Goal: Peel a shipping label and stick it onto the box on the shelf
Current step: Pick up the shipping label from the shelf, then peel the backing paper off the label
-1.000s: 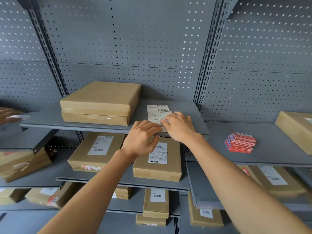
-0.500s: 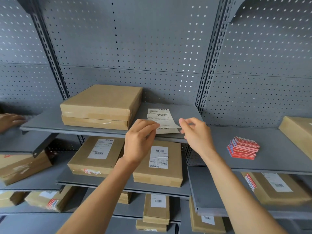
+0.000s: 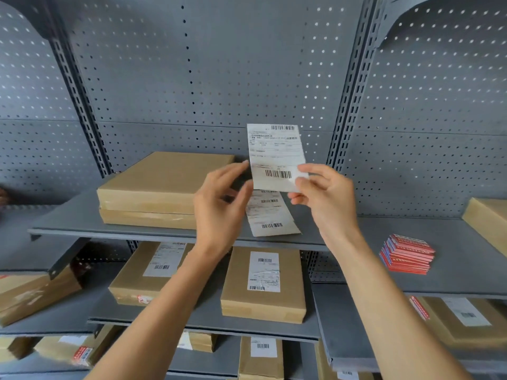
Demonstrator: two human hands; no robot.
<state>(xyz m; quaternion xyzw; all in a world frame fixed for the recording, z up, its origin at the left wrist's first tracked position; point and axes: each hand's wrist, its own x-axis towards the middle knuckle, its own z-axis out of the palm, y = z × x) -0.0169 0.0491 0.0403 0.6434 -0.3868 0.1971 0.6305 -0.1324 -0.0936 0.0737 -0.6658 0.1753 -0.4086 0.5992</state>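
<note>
A white shipping label (image 3: 275,154) with barcodes stands upright in the air above the top shelf (image 3: 68,220). My right hand (image 3: 325,198) pinches its lower right corner. My left hand (image 3: 220,204) touches its lower left edge with thumb and fingertips. More white labels (image 3: 270,215) lie flat on the shelf right under my hands. Left of them lies a flat brown cardboard box (image 3: 162,187) with a bare top, resting on a second box of the same kind.
Labelled brown boxes (image 3: 263,286) fill the lower shelves. A stack of red cards (image 3: 406,253) lies on the right shelf, with another brown box (image 3: 488,223) at the far right edge. Someone else's hand (image 3: 2,196) shows at the far left. Perforated grey panels close the back.
The label lay on the shelf pile; my hands lifted its edge, then raised it clear, and now hold it upright above the shelf.
</note>
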